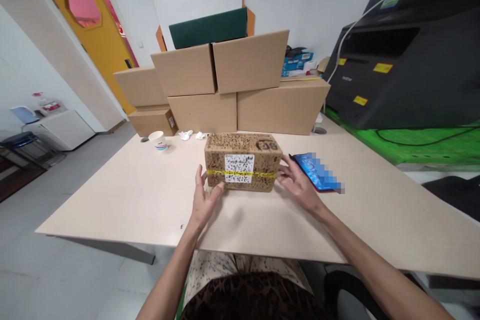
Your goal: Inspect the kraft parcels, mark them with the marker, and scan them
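A brown cardboard box (pixel 215 160) with dark speckles, a white label (pixel 239 167) and a thin yellow band faces me near the middle of the table (pixel 123 195). My left hand (pixel 203 203) grips its lower left corner, with the thumb on the front and the fingers along the side. On the opposite end, the fingers of my right hand (pixel 299 184) press against the right side, partly behind it. Whether the box rests on the table or hangs just above it, I cannot tell. Beside my right hand lies a phone-like device (pixel 315 170) with a lit blue screen, partly pixelated.
Plain cardboard boxes (pixel 277 109) are stacked along the back, topped by a dark green box (pixel 210 28). A paper cup (pixel 158 140) and crumpled white tissues (pixel 185 135) stand at the back left. To the right, a large black printer (pixel 378 80) sits on a green surface (pixel 427 145).
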{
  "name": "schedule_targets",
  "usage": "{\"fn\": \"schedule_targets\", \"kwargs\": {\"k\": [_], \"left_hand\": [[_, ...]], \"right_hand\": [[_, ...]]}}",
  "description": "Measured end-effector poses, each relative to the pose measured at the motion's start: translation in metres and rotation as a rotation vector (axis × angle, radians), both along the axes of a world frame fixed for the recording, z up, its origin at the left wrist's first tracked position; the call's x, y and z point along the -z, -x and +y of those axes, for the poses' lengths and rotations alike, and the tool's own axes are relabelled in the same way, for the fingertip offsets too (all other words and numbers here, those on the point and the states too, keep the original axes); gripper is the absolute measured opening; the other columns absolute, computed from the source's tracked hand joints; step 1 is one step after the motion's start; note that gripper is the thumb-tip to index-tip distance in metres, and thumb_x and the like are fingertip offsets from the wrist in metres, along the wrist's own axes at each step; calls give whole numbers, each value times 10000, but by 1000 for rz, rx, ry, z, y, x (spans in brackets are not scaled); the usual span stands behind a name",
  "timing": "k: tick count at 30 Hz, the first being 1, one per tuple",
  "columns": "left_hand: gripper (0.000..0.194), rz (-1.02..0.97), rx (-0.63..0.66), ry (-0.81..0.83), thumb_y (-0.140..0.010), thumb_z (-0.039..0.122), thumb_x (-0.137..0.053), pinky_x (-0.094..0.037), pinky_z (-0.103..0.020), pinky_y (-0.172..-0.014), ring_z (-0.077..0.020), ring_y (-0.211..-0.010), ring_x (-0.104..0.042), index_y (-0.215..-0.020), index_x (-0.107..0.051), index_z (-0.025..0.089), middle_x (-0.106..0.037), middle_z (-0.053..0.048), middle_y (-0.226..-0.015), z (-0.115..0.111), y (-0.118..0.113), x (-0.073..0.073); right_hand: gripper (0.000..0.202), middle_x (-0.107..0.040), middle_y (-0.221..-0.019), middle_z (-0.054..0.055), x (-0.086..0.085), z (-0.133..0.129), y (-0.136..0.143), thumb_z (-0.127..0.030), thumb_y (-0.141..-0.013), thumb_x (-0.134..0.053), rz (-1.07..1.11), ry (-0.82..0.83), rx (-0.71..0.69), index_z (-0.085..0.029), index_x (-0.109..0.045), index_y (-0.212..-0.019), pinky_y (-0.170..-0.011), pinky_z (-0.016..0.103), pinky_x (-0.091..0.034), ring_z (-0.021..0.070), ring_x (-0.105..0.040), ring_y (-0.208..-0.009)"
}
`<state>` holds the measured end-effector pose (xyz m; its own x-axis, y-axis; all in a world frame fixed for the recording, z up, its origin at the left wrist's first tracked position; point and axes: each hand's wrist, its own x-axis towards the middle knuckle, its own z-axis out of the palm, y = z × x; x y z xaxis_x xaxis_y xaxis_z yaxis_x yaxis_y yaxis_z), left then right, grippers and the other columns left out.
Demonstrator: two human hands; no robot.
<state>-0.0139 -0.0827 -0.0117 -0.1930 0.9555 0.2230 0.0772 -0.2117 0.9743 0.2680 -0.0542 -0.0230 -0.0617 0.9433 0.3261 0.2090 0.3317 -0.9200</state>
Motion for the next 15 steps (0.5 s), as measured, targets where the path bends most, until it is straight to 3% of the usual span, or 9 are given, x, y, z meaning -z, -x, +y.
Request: {"fn": "schedule_targets", "kwargs": {"k": [3, 7, 11, 15], "left_hand": [[1013, 1, 25, -59, -860, 533, -764, -370, -533, -1221, -319, -1542, -387, -1653, -194, 260, -496, -189, -1578, -4, 6, -22], [928, -15, 25, -220, -898, 606, -697, -359, -554, -1229, -323, -1509, -444, -1639, -245, 280, -545, -180, -1542, 9, 8, -44], [919, -80, 51, -260, -915, 659, -643, -350, -538, -1243, -319, -1523, -439, -1649, -225, 298, -519, -163, -1589, 38, 6, -51], [996, -158, 87, -122, -891, 689, -653, -298, -469, -1281, -300, -1585, -344, -1668, -168, 299, -412, -121, -1682, 69, 5, -47]], "right_hand": [[748, -694, -1388, 166, -24, 2, -2, -542, -916, -637, 165, -23, 71, -207, -432, -1553, -1099, 486, -493, 306, -612, -1358], [668, -704, -1380, 128, -48, 16, 3, -620, -933, -598, 266, -110, 145, -236, -535, -1476, -1062, 436, -503, 286, -625, -1340], [671, -748, -1301, 100, -55, 41, 15, -681, -865, -625, 455, -43, 129, -258, -574, -1383, -902, 382, -552, 275, -676, -1264], [590, -805, -1141, 62, -49, 66, 26, -700, -774, -710, 611, 103, 68, -300, -622, -1199, -816, 362, -561, 272, -713, -1177]]}}
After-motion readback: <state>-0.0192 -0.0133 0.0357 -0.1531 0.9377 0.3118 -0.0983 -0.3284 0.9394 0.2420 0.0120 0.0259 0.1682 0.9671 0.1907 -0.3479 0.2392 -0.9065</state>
